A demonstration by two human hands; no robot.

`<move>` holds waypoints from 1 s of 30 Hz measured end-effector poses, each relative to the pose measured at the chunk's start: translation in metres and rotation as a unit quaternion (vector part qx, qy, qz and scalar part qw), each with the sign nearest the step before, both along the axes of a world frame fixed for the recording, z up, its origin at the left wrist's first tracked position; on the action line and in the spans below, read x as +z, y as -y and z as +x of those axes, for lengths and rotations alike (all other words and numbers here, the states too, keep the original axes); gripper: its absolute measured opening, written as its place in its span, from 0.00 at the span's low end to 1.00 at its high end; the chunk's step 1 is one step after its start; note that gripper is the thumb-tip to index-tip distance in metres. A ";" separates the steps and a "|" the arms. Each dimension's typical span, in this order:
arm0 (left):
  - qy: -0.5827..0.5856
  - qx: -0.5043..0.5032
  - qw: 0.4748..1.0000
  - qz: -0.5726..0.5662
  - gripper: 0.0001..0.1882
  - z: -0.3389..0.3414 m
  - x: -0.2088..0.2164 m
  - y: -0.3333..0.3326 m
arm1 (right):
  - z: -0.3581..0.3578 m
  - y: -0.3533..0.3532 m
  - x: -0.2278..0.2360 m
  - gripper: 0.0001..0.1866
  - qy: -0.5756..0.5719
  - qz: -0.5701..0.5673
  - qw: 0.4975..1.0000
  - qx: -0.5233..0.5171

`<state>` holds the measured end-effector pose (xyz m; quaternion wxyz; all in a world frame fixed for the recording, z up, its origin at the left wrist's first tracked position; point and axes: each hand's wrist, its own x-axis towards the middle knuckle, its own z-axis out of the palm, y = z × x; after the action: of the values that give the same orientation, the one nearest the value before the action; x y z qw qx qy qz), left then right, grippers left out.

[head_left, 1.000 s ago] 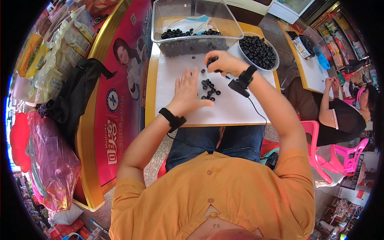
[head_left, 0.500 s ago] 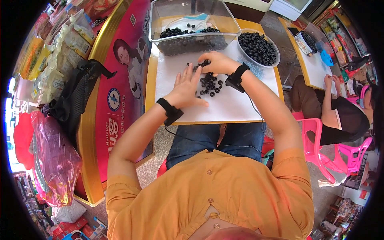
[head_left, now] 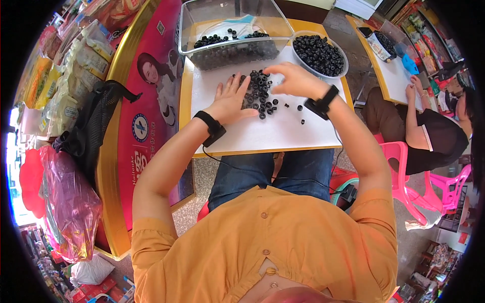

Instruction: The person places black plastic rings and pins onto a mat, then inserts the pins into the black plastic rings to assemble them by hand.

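A loose pile of small black ring-shaped parts (head_left: 262, 87) lies on the white tabletop (head_left: 283, 135). My left hand (head_left: 228, 102) rests at the pile's left side, palm down with the fingers spread, covering some of the parts. Just right of the pile, my right hand (head_left: 298, 81) hovers with thumb and fingers curved apart, and nothing shows between them. A few single parts (head_left: 299, 107) are scattered below that hand, toward the right.
Behind the pile stands a clear plastic box (head_left: 279, 22) holding many such parts and a white-and-blue item. A full bowl (head_left: 331, 77) sits at the back right. On the left is a pink sign panel (head_left: 151, 96). A person (head_left: 429, 131) sits at another table on the right.
My right hand has moved right, off the pile, and its fingers have opened. Several parts now lie apart on the right. My left hand stays beside the pile; the view has shifted slightly.
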<state>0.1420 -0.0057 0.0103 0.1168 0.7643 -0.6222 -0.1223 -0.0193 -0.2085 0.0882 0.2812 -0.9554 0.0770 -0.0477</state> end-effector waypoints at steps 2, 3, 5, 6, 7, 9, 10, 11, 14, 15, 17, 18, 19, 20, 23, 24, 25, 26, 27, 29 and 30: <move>-0.015 -0.005 1.000 -0.005 0.60 0.003 0.006 -0.003 | -0.036 -0.011 0.020 0.29 -0.083 0.073 0.992 -0.059; -0.026 -0.001 0.999 -0.041 0.58 0.003 0.007 -0.009 | -0.054 -0.012 0.021 0.30 -0.106 0.091 0.987 -0.075; -0.038 0.001 0.996 -0.078 0.57 -0.001 0.014 -0.016 | -0.083 -0.009 0.015 0.32 -0.137 0.095 0.981 -0.096; -0.064 -0.027 0.992 -0.106 0.54 -0.006 0.023 -0.018 | -0.099 -0.003 0.001 0.33 -0.128 0.033 0.987 -0.095; -0.089 -0.052 0.986 -0.131 0.51 -0.013 0.029 -0.022 | -0.108 -0.003 -0.005 0.34 -0.119 -0.028 0.988 -0.091; -0.083 -0.066 0.970 -0.221 0.38 -0.029 0.038 -0.030 | -0.114 -0.005 -0.009 0.35 -0.125 -0.010 0.986 -0.111; -0.098 -0.102 0.973 -0.181 0.34 -0.033 0.041 -0.032 | -0.113 -0.006 -0.010 0.34 -0.137 0.037 0.981 -0.135; -0.112 -0.139 0.974 -0.141 0.30 -0.038 0.042 -0.034 | -0.111 -0.007 -0.012 0.33 -0.149 0.083 0.973 -0.158; -0.149 -0.180 0.967 -0.107 0.23 -0.054 0.037 -0.038 | -0.104 -0.011 -0.018 0.33 -0.143 0.094 0.974 -0.149; -0.151 -0.204 0.965 -0.069 0.22 -0.057 0.036 -0.038 | -0.103 -0.011 -0.013 0.33 -0.141 0.095 0.974 -0.148; -0.118 -0.221 0.964 -0.089 0.21 -0.060 0.029 -0.036 | -0.103 -0.013 0.003 0.34 -0.190 0.128 0.956 -0.183; -0.107 -0.208 0.969 -0.082 0.20 -0.063 0.029 -0.035 | -0.106 -0.012 0.006 0.34 -0.190 0.129 0.956 -0.183; -0.096 -0.196 0.973 -0.075 0.20 -0.065 0.029 -0.034 | -0.109 -0.012 0.008 0.35 -0.203 0.139 0.950 -0.190; -0.096 -0.195 0.973 -0.075 0.20 -0.064 0.026 -0.033 | -0.111 -0.011 0.009 0.35 -0.216 0.149 0.945 -0.197; -0.104 -0.160 0.979 -0.078 0.19 -0.064 0.021 -0.026 | -0.113 -0.010 -0.017 0.36 -0.135 0.115 0.971 -0.158; -0.112 -0.126 0.983 -0.076 0.19 -0.065 0.023 -0.025 | -0.109 -0.012 -0.021 0.36 -0.136 0.115 0.971 -0.158; -0.121 -0.092 0.986 -0.074 0.19 -0.067 0.024 -0.024 | -0.102 -0.016 -0.025 0.35 -0.109 0.095 0.978 -0.149; -0.121 -0.091 0.986 -0.074 0.19 -0.068 0.023 -0.023 | -0.095 -0.019 -0.029 0.34 -0.081 0.075 0.984 -0.140; -0.122 -0.082 0.986 -0.084 0.18 -0.069 0.022 -0.022 | -0.088 -0.021 -0.032 0.34 -0.081 0.075 0.984 -0.138; -0.122 -0.071 0.985 -0.095 0.18 -0.070 0.022 -0.022 | -0.073 -0.023 -0.039 0.30 -0.078 0.087 0.983 -0.143; -0.135 -0.066 0.984 -0.098 0.17 -0.072 0.023 -0.023 | -0.067 -0.024 -0.043 0.25 -0.050 0.086 0.985 -0.141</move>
<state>0.0705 0.0174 0.0335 0.2654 0.6834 -0.6585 -0.1701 -0.0860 -0.1847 0.0455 0.3490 -0.9083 0.2283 -0.0322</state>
